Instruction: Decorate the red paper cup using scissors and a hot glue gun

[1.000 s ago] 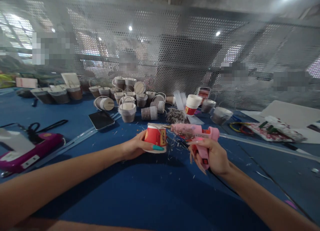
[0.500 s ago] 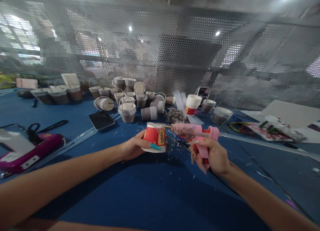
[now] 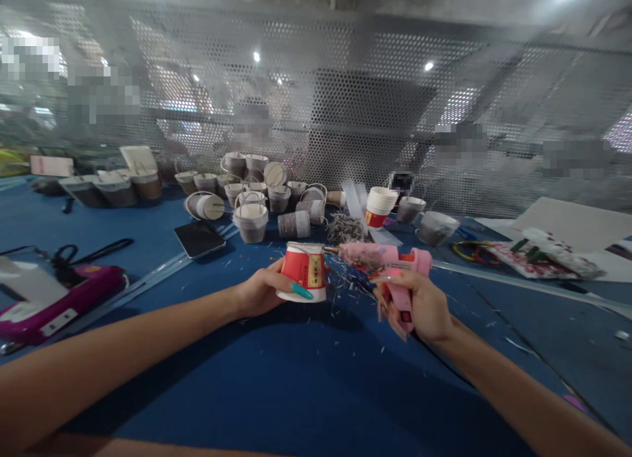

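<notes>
My left hand (image 3: 266, 287) is closed around a red and white paper cup (image 3: 302, 267), held upside down above the blue table, its wide rim low. The thumb, with a long teal nail, lies across the cup's side. In my right hand (image 3: 419, 305) is a pink hot glue gun (image 3: 385, 258), its fingers wrapped around the handle. The gun's nozzle points left and sits right by the cup's upper edge; whether it touches I cannot tell. Scraps of fibre cling to the gun's front. Behind the cup stand several small twine-wrapped buckets (image 3: 251, 222) with handles.
A dark phone (image 3: 200, 238) lies left of centre, beside clear glue sticks. Far left is a purple power strip (image 3: 64, 302). At the back are tangled twine (image 3: 345, 228) and stacked paper cups (image 3: 379, 210). A patterned packet (image 3: 548, 256) lies on the right. Fibre scraps litter the table.
The cup has turned slightly in my left hand, showing more of its yellow label. Both hands stay in nearly the same place, with the glue gun still at the cup's upper edge.
</notes>
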Action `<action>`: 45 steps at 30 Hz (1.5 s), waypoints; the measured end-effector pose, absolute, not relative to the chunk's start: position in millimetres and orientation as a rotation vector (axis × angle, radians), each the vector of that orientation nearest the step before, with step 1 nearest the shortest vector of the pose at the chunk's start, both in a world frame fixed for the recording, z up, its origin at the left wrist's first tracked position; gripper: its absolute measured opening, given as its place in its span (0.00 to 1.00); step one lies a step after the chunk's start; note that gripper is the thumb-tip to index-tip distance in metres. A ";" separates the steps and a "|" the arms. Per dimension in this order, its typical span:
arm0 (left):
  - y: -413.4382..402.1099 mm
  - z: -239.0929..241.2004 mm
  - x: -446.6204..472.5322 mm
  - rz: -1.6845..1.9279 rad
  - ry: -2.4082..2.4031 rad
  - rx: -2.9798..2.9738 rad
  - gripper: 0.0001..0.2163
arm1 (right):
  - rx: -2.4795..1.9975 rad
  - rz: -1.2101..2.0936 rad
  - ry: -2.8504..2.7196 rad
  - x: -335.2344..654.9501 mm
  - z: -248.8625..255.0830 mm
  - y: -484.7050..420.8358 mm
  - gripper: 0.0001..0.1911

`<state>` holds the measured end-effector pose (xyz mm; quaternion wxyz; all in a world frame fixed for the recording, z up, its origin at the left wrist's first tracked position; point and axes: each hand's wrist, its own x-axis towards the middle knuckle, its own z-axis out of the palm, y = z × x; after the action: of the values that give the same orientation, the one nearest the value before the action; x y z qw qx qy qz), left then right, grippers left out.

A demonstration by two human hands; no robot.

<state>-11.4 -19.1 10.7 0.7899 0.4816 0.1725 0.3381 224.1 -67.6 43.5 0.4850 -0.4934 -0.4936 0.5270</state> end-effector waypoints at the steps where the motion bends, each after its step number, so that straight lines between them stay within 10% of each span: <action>1: -18.7 9.8 -11.9 0.725 0.369 1.040 0.26 | -1.198 1.281 -1.203 224.4 43.1 -67.2 0.16; 14: -18.2 8.6 -12.0 0.738 0.387 1.023 0.24 | -1.289 1.212 -1.327 231.5 38.4 -62.0 0.16; 21: -21.7 9.1 -5.5 0.893 0.482 1.034 0.23 | -1.945 -0.254 -1.806 253.9 48.2 -45.7 0.09; 27: -22.1 7.6 -5.1 0.906 0.518 1.027 0.27 | -2.102 -0.608 -1.882 259.2 28.8 -44.1 0.22; 34: -24.0 10.9 -2.5 0.896 0.567 1.024 0.32 | -1.413 -0.187 -2.114 233.8 30.9 -68.1 0.37; 45: -24.7 7.1 -3.4 0.880 0.548 1.115 0.27 | -0.854 0.930 -2.142 215.5 35.7 -85.0 0.36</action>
<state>-3.4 -24.7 7.1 0.7239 0.5053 0.2481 0.3988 215.5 -85.0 35.7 0.3215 -0.3253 -0.8157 0.3541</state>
